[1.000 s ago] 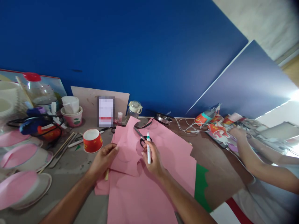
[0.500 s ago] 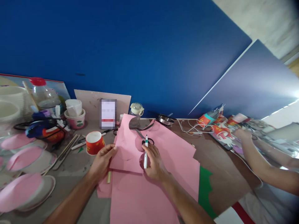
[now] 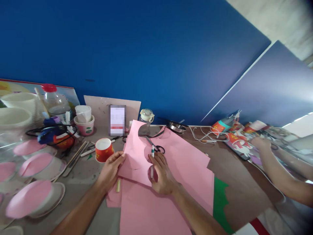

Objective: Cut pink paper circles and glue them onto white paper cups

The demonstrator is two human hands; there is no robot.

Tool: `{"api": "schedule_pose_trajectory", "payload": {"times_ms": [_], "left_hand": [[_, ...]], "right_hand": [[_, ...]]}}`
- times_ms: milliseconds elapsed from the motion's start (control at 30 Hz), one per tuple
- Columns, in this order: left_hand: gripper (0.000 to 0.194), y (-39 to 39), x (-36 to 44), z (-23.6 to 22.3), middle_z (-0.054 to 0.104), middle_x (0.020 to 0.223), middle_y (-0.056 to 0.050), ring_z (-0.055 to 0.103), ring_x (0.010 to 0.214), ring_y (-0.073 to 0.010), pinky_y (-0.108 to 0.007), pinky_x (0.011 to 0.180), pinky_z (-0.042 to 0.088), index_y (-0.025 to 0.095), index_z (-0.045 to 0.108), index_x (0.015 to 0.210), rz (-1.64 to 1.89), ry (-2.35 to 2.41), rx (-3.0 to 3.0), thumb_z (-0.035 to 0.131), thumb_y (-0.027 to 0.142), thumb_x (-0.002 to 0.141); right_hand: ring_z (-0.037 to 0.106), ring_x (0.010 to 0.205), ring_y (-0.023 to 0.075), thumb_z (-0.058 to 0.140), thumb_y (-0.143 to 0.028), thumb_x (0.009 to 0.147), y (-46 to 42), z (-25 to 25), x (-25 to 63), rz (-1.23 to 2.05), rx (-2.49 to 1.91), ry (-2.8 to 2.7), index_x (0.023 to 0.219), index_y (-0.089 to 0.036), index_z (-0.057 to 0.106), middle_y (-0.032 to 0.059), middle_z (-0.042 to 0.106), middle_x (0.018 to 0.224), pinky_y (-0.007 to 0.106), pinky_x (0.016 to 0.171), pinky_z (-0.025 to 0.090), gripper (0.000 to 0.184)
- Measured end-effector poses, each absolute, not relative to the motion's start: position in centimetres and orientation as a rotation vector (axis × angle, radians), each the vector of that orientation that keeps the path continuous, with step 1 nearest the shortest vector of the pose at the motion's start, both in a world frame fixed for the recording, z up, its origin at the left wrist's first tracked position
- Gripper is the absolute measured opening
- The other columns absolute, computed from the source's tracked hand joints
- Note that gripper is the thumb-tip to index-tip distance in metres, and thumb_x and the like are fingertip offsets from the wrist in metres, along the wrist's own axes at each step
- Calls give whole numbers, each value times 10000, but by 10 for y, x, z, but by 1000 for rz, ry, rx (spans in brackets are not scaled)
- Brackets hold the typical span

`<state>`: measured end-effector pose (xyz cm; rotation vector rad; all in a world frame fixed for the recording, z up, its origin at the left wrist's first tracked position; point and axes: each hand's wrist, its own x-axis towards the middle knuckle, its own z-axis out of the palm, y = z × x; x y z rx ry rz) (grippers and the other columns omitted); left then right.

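Note:
A cut piece of pink paper (image 3: 133, 160), with a curved notch in its upper right, is raised at a tilt over larger pink sheets (image 3: 188, 176). My left hand (image 3: 112, 171) pinches its left edge between thumb and fingers. At the paper's right edge my right hand (image 3: 162, 174) is closed around a white marker (image 3: 153, 150) with a green band, its tip pointing up and away. The fingers cover the marker's middle; whether they also grip the paper I cannot tell. Black-handled scissors (image 3: 159, 149) lie on the pink sheets just beyond my right hand.
To the left are a red paper cup (image 3: 104, 150), pink-topped bowls (image 3: 29, 199), stacked white cups (image 3: 21, 101) and a red-capped bottle (image 3: 52, 101). A phone (image 3: 117, 120) stands behind. Green paper (image 3: 221, 205) lies right, and a co-worker's arm (image 3: 271, 173) reaches in.
The view has swung slightly left, so everything sits further right. My right fingers have shifted across the marker, covering its middle. My left hand keeps its pinch on the paper.

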<state>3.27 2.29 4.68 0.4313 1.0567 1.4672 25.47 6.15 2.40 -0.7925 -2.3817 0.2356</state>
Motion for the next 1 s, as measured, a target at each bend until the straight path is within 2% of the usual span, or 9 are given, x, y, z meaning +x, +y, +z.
{"api": "schedule_pose_trajectory", "payload": {"times_ms": [167, 533, 700, 767, 867, 1000], "left_hand": [[283, 24, 32, 45, 582, 551, 68, 519, 479, -80, -186, 484, 416, 177, 641, 714, 1484, 1011, 411, 828, 322, 560], [308, 25, 33, 42, 681, 629, 43, 604, 535, -99, -186, 538, 482, 179, 674, 802, 1569, 961, 383, 836, 290, 565], [321, 26, 33, 42, 687, 633, 45, 609, 528, -86, -171, 544, 501, 173, 669, 801, 1571, 913, 349, 850, 258, 550], [330, 26, 34, 41, 688, 632, 46, 618, 541, -88, -166, 542, 504, 174, 666, 795, 1582, 917, 333, 858, 245, 536], [346, 27, 34, 41, 687, 630, 42, 618, 537, -91, -165, 525, 502, 167, 663, 784, 1581, 944, 309, 865, 253, 516], [354, 27, 34, 43, 667, 603, 45, 586, 500, -78, -161, 494, 484, 160, 660, 769, 1565, 986, 313, 867, 269, 504]], "right_hand": [[412, 1245, 380, 592, -154, 673, 64, 21, 258, 205, -824, -2360, 1444, -133, 261, 198, 495, 1259, 640, 1040, 312, 839], [425, 1232, 377, 563, -115, 690, 70, 16, 258, 168, -814, -2369, 1435, -160, 259, 186, 502, 1241, 639, 1017, 343, 806], [461, 1199, 367, 575, -256, 782, 70, 19, 256, 149, -819, -2375, 1397, -139, 315, 183, 534, 1210, 620, 1023, 335, 678], [469, 1189, 365, 620, -354, 772, 68, 22, 253, 179, -820, -2390, 1341, -134, 387, 173, 564, 1167, 611, 1035, 322, 653], [475, 1165, 362, 674, -486, 732, 65, 26, 249, 221, -819, -2405, 1155, -155, 518, 165, 592, 1113, 598, 1039, 314, 560], [481, 1117, 342, 648, -589, 726, 62, 28, 245, 244, -812, -2409, 910, -182, 545, 142, 598, 1035, 577, 1047, 302, 458]]}}
